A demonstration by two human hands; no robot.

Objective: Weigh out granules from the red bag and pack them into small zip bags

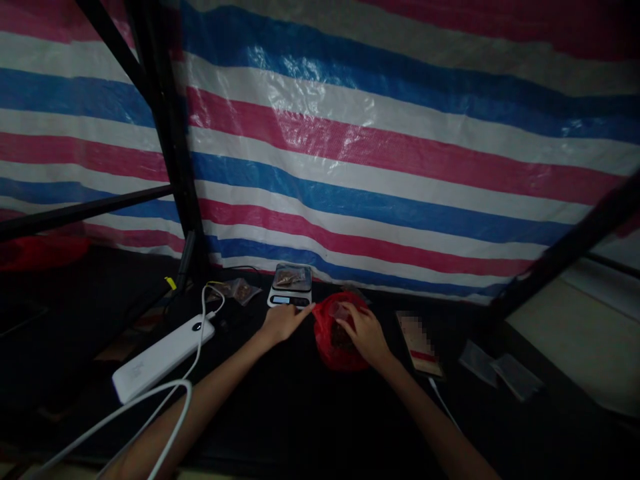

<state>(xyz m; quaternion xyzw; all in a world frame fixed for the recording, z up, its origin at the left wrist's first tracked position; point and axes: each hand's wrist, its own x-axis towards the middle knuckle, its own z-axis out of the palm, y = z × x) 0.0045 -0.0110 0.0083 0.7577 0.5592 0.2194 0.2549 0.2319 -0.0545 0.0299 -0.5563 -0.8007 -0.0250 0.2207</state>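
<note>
On the dark table, seen from the head camera, a red bag [334, 337] is gripped at its mouth by the right hand [364, 333]. Just left, the left hand [283, 322] is extended, fingers loose and empty, touching the scale [291, 287].

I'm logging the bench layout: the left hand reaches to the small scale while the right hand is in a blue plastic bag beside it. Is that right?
One detail is off: the plastic bag is red, not blue. The head view shows the left hand reaching to the front edge of the small scale, and the right hand at the bag's opening beside it.
</note>
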